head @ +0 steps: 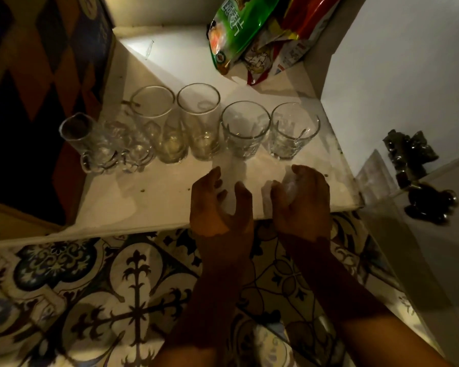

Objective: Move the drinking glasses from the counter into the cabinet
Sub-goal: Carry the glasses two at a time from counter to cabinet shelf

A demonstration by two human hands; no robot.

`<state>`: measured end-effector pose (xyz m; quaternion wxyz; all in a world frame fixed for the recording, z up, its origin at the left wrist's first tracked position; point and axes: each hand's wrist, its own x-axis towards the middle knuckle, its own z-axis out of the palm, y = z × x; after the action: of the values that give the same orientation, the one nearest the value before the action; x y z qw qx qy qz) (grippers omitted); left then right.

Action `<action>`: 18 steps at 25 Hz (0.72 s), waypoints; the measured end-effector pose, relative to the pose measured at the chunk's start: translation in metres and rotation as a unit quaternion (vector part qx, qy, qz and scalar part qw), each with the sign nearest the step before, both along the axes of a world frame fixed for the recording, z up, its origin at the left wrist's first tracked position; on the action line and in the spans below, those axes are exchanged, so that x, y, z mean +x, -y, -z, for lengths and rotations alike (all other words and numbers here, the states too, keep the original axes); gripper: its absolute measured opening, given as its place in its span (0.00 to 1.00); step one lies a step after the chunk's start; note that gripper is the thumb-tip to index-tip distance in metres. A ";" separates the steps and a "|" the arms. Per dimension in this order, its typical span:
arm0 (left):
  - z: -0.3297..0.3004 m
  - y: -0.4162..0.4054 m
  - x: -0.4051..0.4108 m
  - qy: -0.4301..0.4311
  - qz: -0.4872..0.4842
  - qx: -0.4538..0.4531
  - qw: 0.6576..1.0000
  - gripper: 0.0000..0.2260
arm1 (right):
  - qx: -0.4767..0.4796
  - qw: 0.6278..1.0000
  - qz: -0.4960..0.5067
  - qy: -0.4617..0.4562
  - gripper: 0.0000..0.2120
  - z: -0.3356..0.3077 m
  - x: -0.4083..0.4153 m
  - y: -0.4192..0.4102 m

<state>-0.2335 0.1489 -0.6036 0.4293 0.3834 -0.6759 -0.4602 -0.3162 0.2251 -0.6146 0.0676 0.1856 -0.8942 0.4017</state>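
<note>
Several glasses are standing in a row on a white shelf (149,197), and I am going through them from the left. At the far left a narrow glass (76,133) is leaning or standing beside a cluster of small mugs (114,152), blurred and hard to separate. Next, two tall glasses (157,123) (199,120) are standing upright side by side, nearly touching. Right of them, two shorter tumblers (245,125) (294,128) are standing upright, just apart from each other.

Nearer the shelf's front edge, the left hand (220,205) is hovering just in front of the third glass, its fingers (215,178) curled half open around a pale, blurred shape; I cannot tell whether that is a glass or only light on the shelf. The right hand (302,200) is sitting just in front of the rightmost tumbler, its fingers (300,173) curled over something pale and glassy, and whether they are truly gripping it is unclear. Neither hand is touching the row of glasses.

Behind the row, snack bags (239,35) are leaning in the back right corner. Patterned tiles (117,287) are showing below the shelf, and a dark ornate handle (419,176) is sitting on the white panel at the far right.
</note>
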 end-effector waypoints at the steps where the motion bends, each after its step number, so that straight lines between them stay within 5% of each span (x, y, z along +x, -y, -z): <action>1: 0.001 0.001 0.013 0.027 0.007 -0.024 0.999 0.20 | 0.021 0.999 -0.007 -0.038 0.22 0.000 0.012 0.001; 3: 0.002 0.007 0.040 0.082 0.006 -0.066 0.994 0.18 | 0.104 0.987 -0.051 -0.111 0.22 0.002 0.038 0.004; 7: -0.004 0.021 0.088 0.162 0.006 -0.097 0.982 0.15 | 0.162 0.973 -0.165 -0.009 0.24 -0.008 0.085 0.008; 12: -0.010 0.006 0.158 0.271 -0.021 0.012 0.962 0.17 | 0.223 0.945 -0.216 0.105 0.29 -0.035 0.143 -0.001; 15: -0.024 -0.017 0.196 0.296 -0.014 0.108 0.949 0.20 | 0.236 0.928 -0.247 0.148 0.23 -0.052 0.175 -0.027; 18: -0.052 -0.044 0.226 0.317 -0.020 0.067 0.946 0.17 | 0.240 0.931 -0.220 0.166 0.18 -0.078 0.201 -0.050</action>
<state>-0.0077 0.1926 -0.5513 0.1751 0.5508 -0.7372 -0.3501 -0.1155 0.2751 -0.5367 -0.2187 0.3187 -0.8992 0.2048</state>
